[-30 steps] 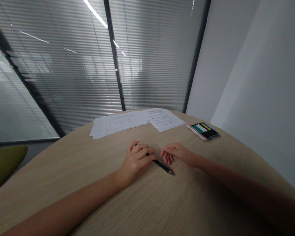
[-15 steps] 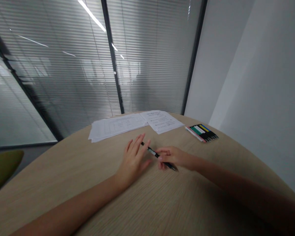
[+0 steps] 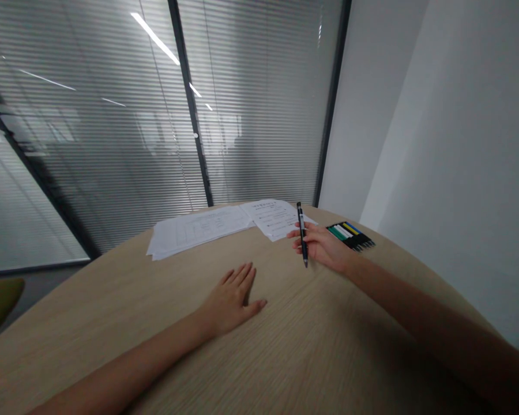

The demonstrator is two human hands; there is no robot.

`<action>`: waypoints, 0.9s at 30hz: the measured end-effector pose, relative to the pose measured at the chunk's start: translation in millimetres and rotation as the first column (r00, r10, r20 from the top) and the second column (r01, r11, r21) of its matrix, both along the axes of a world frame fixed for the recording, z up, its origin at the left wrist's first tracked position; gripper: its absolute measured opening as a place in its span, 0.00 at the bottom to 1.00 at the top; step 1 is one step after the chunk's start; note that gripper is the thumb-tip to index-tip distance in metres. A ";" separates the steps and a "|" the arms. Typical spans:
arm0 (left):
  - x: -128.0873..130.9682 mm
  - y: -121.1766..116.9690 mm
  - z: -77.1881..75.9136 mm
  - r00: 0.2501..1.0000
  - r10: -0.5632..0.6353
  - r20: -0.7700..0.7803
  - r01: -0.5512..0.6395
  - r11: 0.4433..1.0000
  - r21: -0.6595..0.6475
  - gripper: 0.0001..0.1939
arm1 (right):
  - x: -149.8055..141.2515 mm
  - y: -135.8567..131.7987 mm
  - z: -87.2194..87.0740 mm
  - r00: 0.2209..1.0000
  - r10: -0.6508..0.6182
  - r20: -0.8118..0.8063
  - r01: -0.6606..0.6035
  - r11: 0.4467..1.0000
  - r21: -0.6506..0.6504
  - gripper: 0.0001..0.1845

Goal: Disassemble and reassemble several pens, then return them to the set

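A black pen [image 3: 301, 235] stands near upright, centre right, clamped in the closed grip of the right hand [image 3: 319, 245], just beside the papers [image 3: 237, 223] and a pen set [image 3: 350, 236]. The left hand [image 3: 231, 300] lies open on the wooden surface [image 3: 328, 351].

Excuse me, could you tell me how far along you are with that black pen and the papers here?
Done: the black pen is up off the table, in the right hand. In hand: that hand holds it upright, close to the papers. Left: the left hand lies open and empty, and the stacked papers and the set of coloured pens lie untouched.
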State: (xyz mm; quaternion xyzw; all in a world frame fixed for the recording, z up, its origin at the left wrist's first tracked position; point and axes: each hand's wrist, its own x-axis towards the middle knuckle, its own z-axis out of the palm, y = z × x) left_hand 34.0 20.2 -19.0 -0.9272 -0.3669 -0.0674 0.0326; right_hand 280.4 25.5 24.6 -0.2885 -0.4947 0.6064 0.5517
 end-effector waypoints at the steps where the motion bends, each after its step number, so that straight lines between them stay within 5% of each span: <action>1: 0.0 -0.3 0.4 1.000 0.003 -0.007 -0.003 1.000 -0.005 0.36 | 1.1 -0.4 3.5 0.999 -0.035 0.005 0.035 0.999 0.009 0.14; 5: 0.4 -0.5 1.8 1.000 -0.007 -0.012 0.007 1.000 -0.013 0.36 | 2.0 -8.8 24.1 0.989 -0.133 0.059 0.131 0.991 0.037 0.06; 11: -0.7 2.2 -1.5 1.000 -0.013 0.013 0.013 1.000 0.011 0.36 | 1.6 -22.0 47.2 0.978 -0.162 0.133 0.142 0.979 0.147 0.11; 15: -1.5 3.2 -2.6 1.000 -0.014 0.017 0.014 1.000 0.018 0.35 | 0.8 -24.9 51.9 0.994 -0.077 0.073 0.069 0.993 0.095 0.05; 21: -0.5 1.0 0.9 1.000 0.009 -0.030 -0.009 1.000 -0.002 0.35 | -5.6 -36.4 57.2 0.988 0.141 0.059 -0.139 0.989 -0.044 0.28; 27: -0.9 2.2 0.3 1.000 0.006 0.003 -0.006 1.000 0.027 0.33 | -10.1 -41.9 59.2 0.985 0.171 0.000 -0.170 0.980 -0.101 0.27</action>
